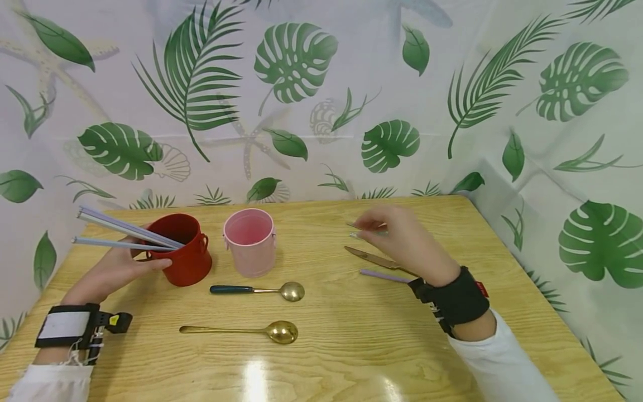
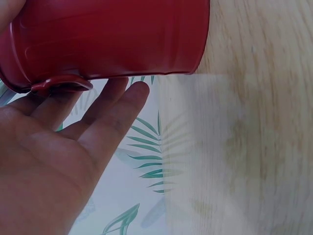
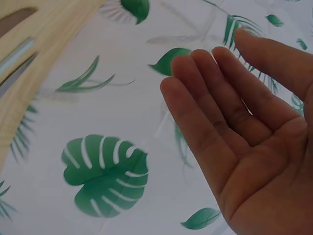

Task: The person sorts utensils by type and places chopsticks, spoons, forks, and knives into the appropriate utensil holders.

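My left hand (image 1: pixel 118 265) holds the red bucket (image 1: pixel 188 268) by its near-left side, thumb at the rim. In the left wrist view, fingers (image 2: pixel 117 117) lie along the bucket wall by its handle loop. Several pale lilac and blue straws (image 1: pixel 120 226) lean left out of this bucket. My right hand (image 1: pixel 402 237) hovers over the table's right side, above a pale green straw (image 1: pixel 354 235) that it partly hides. In the right wrist view its fingers are loosely bent, with nothing between them. Just nearer lie a knife (image 1: pixel 369 257) and a purple straw (image 1: pixel 384 275).
A pink bucket (image 1: pixel 253 258) stands right of the red one. In front lie a spoon with a dark blue handle (image 1: pixel 231 289) and a longer gold spoon (image 1: pixel 281 332). Leaf-patterned cloth (image 1: pixel 321 139) hangs behind the wooden table (image 1: pixel 341 357) and along its right side.
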